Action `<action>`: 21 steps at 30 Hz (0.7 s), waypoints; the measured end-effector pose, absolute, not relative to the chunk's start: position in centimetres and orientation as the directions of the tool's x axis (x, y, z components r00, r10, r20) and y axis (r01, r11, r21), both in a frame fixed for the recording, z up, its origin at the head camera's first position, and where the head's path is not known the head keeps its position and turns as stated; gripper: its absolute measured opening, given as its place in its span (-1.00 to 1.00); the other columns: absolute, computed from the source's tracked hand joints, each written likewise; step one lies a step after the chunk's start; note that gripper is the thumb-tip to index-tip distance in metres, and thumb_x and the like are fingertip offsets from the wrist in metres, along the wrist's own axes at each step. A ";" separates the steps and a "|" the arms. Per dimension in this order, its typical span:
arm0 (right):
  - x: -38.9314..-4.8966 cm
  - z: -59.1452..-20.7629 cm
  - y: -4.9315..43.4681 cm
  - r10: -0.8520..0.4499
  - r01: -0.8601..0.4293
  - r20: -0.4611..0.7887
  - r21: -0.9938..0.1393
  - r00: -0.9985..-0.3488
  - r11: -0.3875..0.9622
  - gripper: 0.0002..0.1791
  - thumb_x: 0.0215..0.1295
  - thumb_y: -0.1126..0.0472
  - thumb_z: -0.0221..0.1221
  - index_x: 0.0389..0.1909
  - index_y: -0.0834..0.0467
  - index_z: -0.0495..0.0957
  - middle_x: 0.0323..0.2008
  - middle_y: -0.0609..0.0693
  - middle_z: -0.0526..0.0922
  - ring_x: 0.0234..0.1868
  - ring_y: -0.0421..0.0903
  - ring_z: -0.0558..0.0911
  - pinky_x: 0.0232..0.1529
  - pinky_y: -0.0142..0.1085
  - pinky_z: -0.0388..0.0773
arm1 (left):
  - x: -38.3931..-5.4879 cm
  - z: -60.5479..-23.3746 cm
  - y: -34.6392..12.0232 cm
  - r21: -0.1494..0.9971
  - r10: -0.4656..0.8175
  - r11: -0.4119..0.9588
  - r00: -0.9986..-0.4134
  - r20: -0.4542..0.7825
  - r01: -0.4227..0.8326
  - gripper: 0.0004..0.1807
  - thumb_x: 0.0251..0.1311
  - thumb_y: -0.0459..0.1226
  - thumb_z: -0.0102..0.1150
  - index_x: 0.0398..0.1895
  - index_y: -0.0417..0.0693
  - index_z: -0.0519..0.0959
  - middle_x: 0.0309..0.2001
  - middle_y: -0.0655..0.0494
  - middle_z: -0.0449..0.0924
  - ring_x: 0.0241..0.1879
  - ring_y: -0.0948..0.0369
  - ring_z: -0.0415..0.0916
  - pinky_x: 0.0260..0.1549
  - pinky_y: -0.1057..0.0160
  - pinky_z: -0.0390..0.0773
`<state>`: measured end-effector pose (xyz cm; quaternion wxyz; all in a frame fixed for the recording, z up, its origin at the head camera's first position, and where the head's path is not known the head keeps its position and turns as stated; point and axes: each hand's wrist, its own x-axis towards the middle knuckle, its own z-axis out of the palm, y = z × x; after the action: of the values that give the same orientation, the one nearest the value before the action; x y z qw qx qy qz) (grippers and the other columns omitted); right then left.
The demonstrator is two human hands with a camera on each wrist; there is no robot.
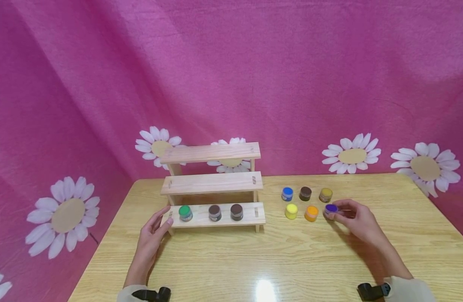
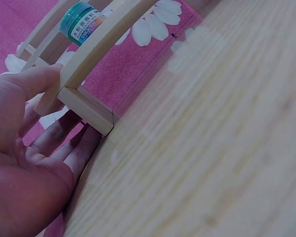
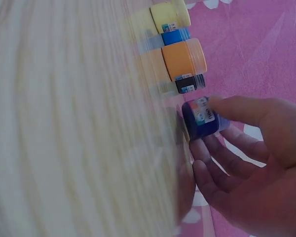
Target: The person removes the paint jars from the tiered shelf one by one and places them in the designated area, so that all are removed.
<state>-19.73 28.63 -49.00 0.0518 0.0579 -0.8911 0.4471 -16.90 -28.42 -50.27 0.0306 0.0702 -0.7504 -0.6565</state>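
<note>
My right hand pinches a small paint jar with a purple lid between thumb and fingers. In the right wrist view this jar looks dark blue-violet with a printed label, tilted slightly at the table surface. My left hand holds the left end of a three-step wooden rack, thumb at the front edge of the lowest step and fingers behind. On that step stand a green paint jar and two dark brown ones, the middle jar and the right jar.
Right of the rack, a blue jar, a dark brown jar and a mustard jar form a back row. A yellow jar and an orange jar stand before them. Pink flowered cloth hangs behind the wooden table.
</note>
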 end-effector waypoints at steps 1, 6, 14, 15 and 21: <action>-19.7 -49.0 28.6 -0.056 -0.142 0.136 -0.787 -0.989 0.600 -0.56 0.31 0.19 0.40 0.08 0.38 0.57 -0.07 0.28 0.70 -0.22 -0.30 0.65 -0.21 -0.54 0.59 | -16.9 -50.2 -28.4 0.990 -0.145 0.126 -0.988 -0.047 -0.066 -0.41 0.49 -0.15 0.18 0.51 -0.04 0.33 0.62 0.01 0.06 0.61 0.07 -0.11 0.49 0.02 0.17; -19.5 -48.6 28.7 -0.057 -0.108 0.092 -0.779 -0.994 0.617 -0.52 0.30 0.13 0.42 0.08 0.35 0.56 -0.07 0.24 0.70 -0.17 -0.16 0.66 -0.20 -0.52 0.59 | -16.9 -50.1 -28.4 0.989 -0.145 0.132 -0.988 -0.051 -0.070 -0.41 0.49 -0.14 0.17 0.52 -0.03 0.33 0.62 0.01 0.03 0.61 0.08 -0.13 0.50 0.02 0.16; -19.5 -48.5 29.1 -0.087 -0.104 0.065 -0.790 -0.994 0.604 -0.49 0.29 0.21 0.42 0.13 0.40 0.52 -0.02 0.30 0.66 -0.12 -0.05 0.68 -0.18 -0.53 0.61 | -16.9 -50.0 -28.4 0.988 -0.150 0.129 -0.987 -0.064 -0.083 -0.41 0.50 -0.16 0.17 0.52 -0.02 0.33 0.62 0.02 0.04 0.60 0.09 -0.09 0.50 0.04 0.16; -19.5 -48.4 29.2 -0.087 -0.106 0.067 -0.787 -0.994 0.607 -0.48 0.29 0.21 0.42 0.15 0.41 0.51 -0.01 0.31 0.65 -0.11 -0.03 0.68 -0.18 -0.54 0.60 | -16.8 -50.0 -28.4 0.988 -0.151 0.129 -0.986 -0.067 -0.087 -0.41 0.50 -0.15 0.17 0.52 -0.02 0.33 0.62 0.03 0.04 0.60 0.09 -0.09 0.50 0.04 0.15; -19.1 -47.3 29.4 -0.054 -0.138 0.132 -0.791 -0.990 0.596 -0.50 0.36 0.23 0.36 0.21 0.39 0.50 0.07 0.34 0.63 -0.11 -0.36 0.60 -0.16 -0.58 0.58 | -16.9 -50.1 -28.4 0.987 -0.155 0.133 -0.985 -0.074 -0.095 -0.41 0.49 -0.15 0.17 0.52 -0.01 0.33 0.63 0.03 0.01 0.61 0.08 -0.11 0.52 0.00 0.12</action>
<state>-19.15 29.41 -47.32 0.0471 0.0539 -0.8921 0.4461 -16.89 -28.39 -50.08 0.0231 0.0832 -0.7524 -0.6530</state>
